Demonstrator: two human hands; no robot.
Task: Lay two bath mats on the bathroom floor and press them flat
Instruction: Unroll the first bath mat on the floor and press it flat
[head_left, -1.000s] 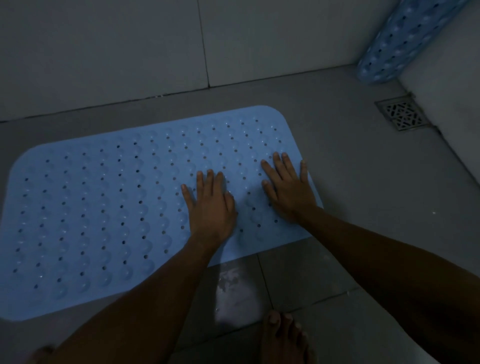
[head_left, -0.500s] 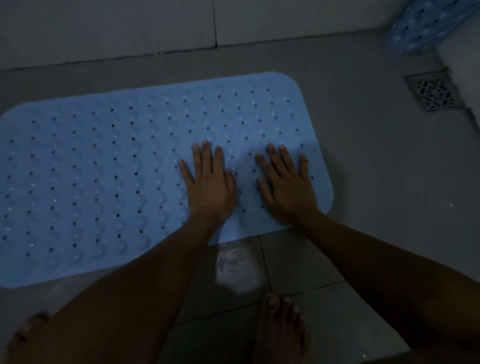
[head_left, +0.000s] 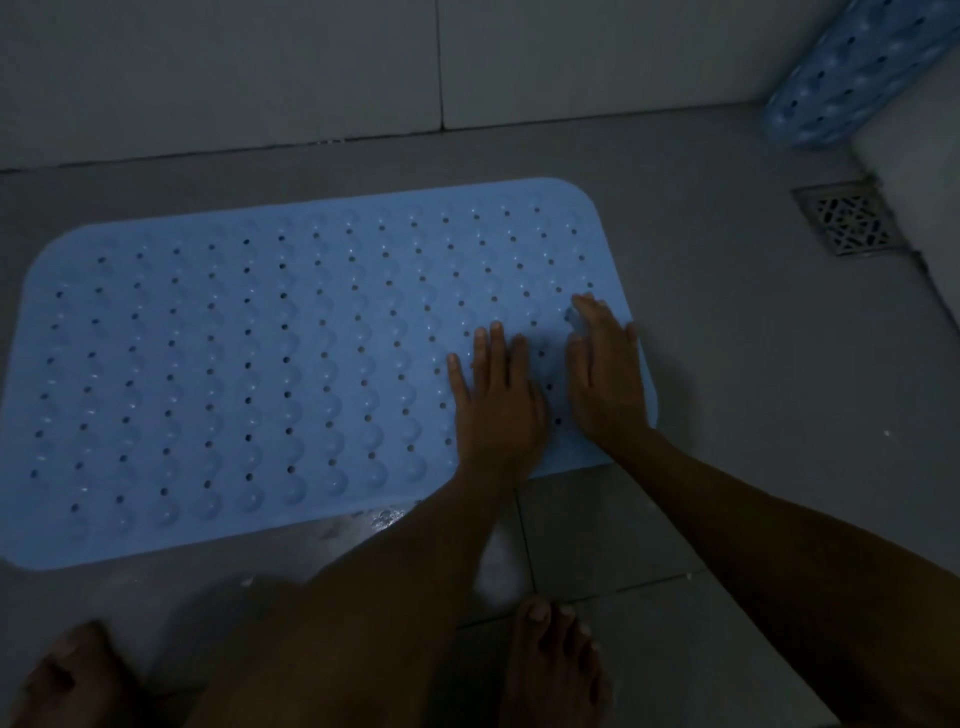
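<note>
A light blue bath mat (head_left: 249, 364) with rows of bumps and holes lies spread on the grey tiled floor (head_left: 753, 415). My left hand (head_left: 496, 400) lies flat on the mat near its right end, fingers straight. Beside it, my right hand (head_left: 605, 374) presses flat on the mat's right edge, fingers together. A second blue mat (head_left: 852, 73), rolled up, leans in the far right corner against the wall.
A metal floor drain (head_left: 849, 218) sits at the right, by a pale ledge (head_left: 914, 171). The tiled wall (head_left: 311, 67) runs behind the mat. My bare feet (head_left: 553, 665) stand on the tiles in front of the mat; a wet patch shows there.
Both hands have slid to the right along the mat, toward its right edge. The right hand's fingers have drawn together. The view has shifted slightly.
</note>
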